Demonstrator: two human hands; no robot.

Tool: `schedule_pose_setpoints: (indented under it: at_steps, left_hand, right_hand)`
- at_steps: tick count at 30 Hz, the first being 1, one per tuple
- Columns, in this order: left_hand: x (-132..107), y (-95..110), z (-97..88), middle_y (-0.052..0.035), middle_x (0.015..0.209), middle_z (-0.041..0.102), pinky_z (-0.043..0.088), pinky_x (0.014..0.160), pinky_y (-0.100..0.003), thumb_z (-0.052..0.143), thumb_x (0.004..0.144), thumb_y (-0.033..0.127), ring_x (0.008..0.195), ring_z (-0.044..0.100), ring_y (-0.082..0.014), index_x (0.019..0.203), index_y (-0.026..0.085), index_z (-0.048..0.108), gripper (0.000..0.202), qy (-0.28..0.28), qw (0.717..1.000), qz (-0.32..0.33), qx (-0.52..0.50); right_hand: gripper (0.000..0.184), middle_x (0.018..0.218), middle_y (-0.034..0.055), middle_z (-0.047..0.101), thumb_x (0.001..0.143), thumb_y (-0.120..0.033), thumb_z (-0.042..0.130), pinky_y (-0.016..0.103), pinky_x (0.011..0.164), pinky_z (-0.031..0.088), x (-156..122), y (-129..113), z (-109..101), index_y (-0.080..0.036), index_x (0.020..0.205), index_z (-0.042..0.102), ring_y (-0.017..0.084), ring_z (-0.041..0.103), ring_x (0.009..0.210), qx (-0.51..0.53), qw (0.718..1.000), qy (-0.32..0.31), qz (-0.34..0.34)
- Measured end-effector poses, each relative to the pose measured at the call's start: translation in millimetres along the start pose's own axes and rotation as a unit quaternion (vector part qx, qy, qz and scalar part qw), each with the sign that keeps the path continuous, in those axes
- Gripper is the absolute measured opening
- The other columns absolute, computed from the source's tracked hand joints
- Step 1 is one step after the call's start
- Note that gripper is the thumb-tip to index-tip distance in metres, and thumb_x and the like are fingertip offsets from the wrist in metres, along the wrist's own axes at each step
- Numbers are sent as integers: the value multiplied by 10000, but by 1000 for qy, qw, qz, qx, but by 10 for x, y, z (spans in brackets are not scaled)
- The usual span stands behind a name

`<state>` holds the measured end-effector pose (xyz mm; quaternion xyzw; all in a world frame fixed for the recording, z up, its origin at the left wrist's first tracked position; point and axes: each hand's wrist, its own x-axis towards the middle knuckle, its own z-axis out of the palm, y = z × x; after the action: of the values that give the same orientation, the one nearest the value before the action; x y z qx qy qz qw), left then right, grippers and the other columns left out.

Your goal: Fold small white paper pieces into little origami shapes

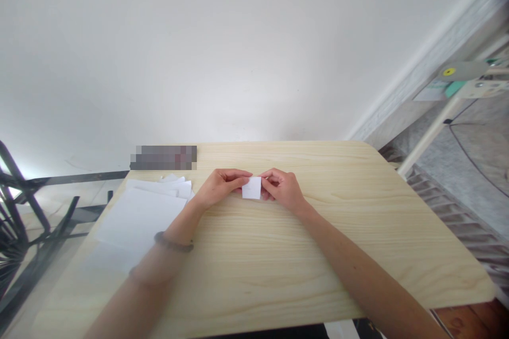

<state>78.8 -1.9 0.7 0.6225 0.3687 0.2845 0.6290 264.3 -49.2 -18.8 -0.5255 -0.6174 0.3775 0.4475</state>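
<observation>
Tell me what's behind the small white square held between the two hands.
Around the small white square, the pale wooden table shows, with the left hand and right hand at the square's sides. Whatever sits directly behind it, including any fingertips, is covered.

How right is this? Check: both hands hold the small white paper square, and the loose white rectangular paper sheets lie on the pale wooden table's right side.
Wrong side: the head view shows the white sheets on the left of the table. The left hand and right hand hold the paper square.
</observation>
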Motion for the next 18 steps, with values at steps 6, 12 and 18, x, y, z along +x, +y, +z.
schedule_pose_setpoints:
  at_steps: [6,12,18]
  left_hand:
    - [9,-29,-15,-44,882,681,499,716,-267,656,672,322,828,603,-181,914,163,668,290,-2,1000,-5,11]
    - [21,-34,-34,-48,851,685,487,701,-264,658,668,325,782,605,-170,886,155,675,277,-3,1000,-12,16]
    - [16,-29,-36,-43,828,688,478,677,-254,664,659,323,750,602,-160,884,159,678,279,1,1000,-12,18]
  right_hand:
    - [105,538,-15,612,734,-276,537,172,389,421,-9,14,15,-172,743,552,81,534,379,-30,999,12,-17]
    - [146,560,-21,556,782,-254,468,179,443,407,-8,-29,-18,-164,832,571,74,505,442,-24,999,-31,-31]
    - [243,580,-10,532,815,-350,439,183,460,371,1,-90,-22,-153,779,577,78,476,489,-50,997,-21,-54]
